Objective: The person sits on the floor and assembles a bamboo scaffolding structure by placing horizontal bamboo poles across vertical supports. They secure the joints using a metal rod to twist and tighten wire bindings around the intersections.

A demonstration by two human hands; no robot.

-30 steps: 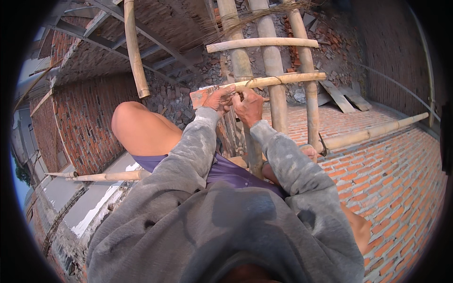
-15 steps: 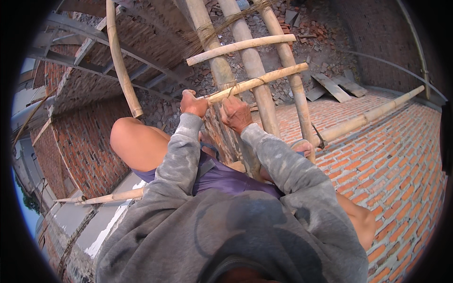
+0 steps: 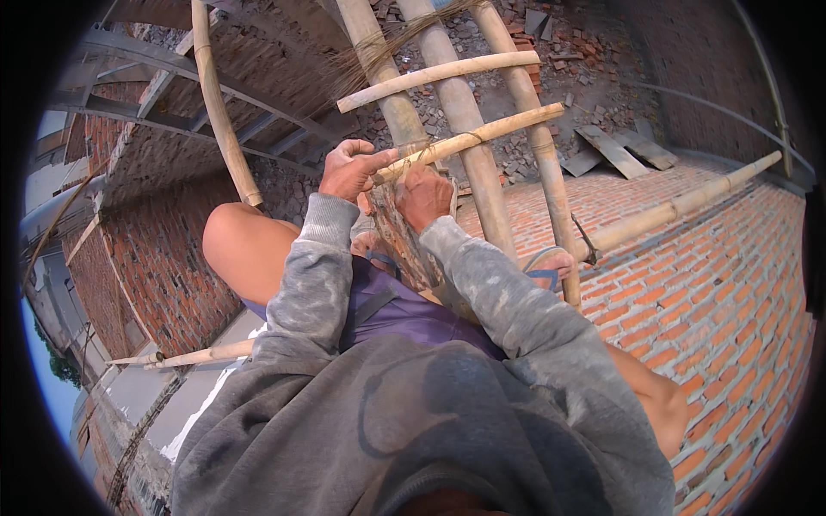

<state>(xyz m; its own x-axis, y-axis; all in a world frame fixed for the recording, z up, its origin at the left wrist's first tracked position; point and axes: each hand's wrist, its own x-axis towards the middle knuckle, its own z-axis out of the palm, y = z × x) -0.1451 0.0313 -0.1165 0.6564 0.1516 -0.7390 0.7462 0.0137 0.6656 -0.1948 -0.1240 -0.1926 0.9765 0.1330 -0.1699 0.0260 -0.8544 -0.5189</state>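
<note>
A split-bamboo crosspiece (image 3: 508, 126) lies across several upright bamboo poles (image 3: 469, 129), with a thin dark tie (image 3: 428, 156) looped around it near its left end. My left hand (image 3: 347, 170) is at that end, one finger stretched along the bamboo and the others curled; what they hold, if anything, does not show. Just below the tie, my right hand (image 3: 423, 198) is closed with bent fingers against the crosspiece. Its fingertips are hidden. Beneath both hands stands a rough, weathered piece of wood (image 3: 404, 236).
A second crosspiece (image 3: 439, 80) sits farther off, beside a bundle of thin strands (image 3: 366, 62). A long bamboo pole (image 3: 680, 206) runs along the brick wall (image 3: 705, 318) at right. Broken bricks (image 3: 559, 60) and boards (image 3: 613, 150) lie below. Another bamboo pole (image 3: 222, 103) hangs at left.
My left hand has shifted up and turned, going from a fist to one finger stretched out. My right hand has moved slightly left and stays closed. The view has shifted a little.
</note>
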